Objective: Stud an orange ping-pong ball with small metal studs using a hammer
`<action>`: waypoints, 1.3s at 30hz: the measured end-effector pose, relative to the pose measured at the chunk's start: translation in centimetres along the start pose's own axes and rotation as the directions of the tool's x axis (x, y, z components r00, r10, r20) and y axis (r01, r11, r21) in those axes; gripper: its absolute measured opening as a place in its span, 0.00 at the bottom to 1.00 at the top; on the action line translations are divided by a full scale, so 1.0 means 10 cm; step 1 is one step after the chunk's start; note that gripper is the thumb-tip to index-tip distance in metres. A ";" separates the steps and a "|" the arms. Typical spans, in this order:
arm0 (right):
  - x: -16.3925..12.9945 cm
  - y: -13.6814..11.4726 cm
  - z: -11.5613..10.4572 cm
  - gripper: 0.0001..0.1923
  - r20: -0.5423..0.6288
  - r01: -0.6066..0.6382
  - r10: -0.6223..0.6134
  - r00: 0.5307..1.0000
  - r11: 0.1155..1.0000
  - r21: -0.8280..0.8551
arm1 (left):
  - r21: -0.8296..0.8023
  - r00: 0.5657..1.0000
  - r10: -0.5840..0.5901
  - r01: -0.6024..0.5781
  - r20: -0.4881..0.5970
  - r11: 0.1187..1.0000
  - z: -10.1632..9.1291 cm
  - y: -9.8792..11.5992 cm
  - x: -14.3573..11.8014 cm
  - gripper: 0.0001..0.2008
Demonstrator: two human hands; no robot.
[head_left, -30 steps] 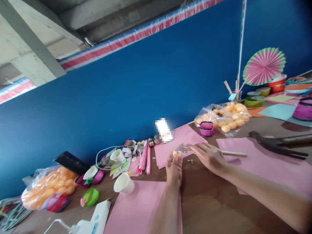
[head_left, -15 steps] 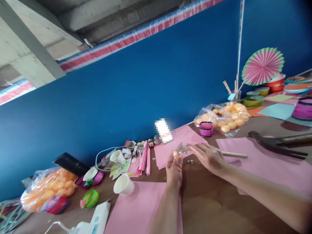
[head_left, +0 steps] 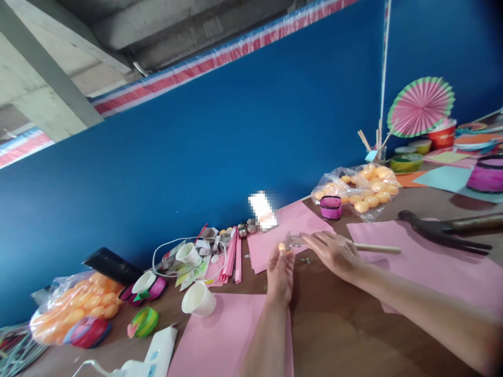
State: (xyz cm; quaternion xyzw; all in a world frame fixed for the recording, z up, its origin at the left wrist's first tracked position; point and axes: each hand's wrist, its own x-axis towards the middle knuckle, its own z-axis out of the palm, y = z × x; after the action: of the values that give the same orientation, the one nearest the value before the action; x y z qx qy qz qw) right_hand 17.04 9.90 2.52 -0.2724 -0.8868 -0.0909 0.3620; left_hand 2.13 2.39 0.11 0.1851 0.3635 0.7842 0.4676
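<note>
1. Bag of orange balls (head_left: 73,306) lies at the far left of the brown wooden table (head_left: 334,335). The bag is clear, crinkled plastic, and the balls inside are round and smooth.
2. White paper cup (head_left: 199,299) lies on its side near the corner of a flat pink paper sheet (head_left: 223,340). A green and yellow tape roll (head_left: 143,321) is just to the left of the cup.
3. Left hand (head_left: 280,275) is raised above the table, over the edge of the pink sheet. Its fingertips are closed together on a small orange ball (head_left: 283,246), which looks round and smooth but is partly hidden by the fingers.
4. A small piece of something clear and shiny (head_left: 291,240) is touching the ball on its right side. It is too blurred to tell the shape exactly.
5. Right hand (head_left: 334,254) comes from the right side, palm down. Its fingers are stretched and only a little apart, and the fingertips meet the clear piece. I cannot tell whether they grip it or only touch it.
6. A thin wooden stick (head_left: 377,248), straight and pale, lies under the right hand and continues to the right over another pink sheet (head_left: 432,262).
7. A small pink woven basket (head_left: 331,207) stands behind, just beside a second bag of orange balls (head_left: 361,191).
8. A dark metal hammer (head_left: 440,233) lies at the far right on the table.
</note>
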 end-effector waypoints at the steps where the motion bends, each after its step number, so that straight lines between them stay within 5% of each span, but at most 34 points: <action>1: 0.00 0.01 0.00 0.22 -0.022 -0.007 0.007 1.000 1.000 0.010 | -0.011 1.000 -0.004 0.004 -0.008 1.000 0.01 0.01 0.00 0.14; 39: -0.01 -0.02 0.08 0.18 -0.051 0.049 -0.053 0.997 0.997 -0.062 | -0.032 1.000 -0.011 0.012 0.022 0.999 0.00 0.00 0.00 0.13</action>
State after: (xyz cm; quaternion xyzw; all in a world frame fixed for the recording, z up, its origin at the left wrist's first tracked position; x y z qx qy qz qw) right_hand 16.48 9.96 1.92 -0.2580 -0.8804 -0.1340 0.3746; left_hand 2.15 2.35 0.10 0.1842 0.3468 0.7850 0.4791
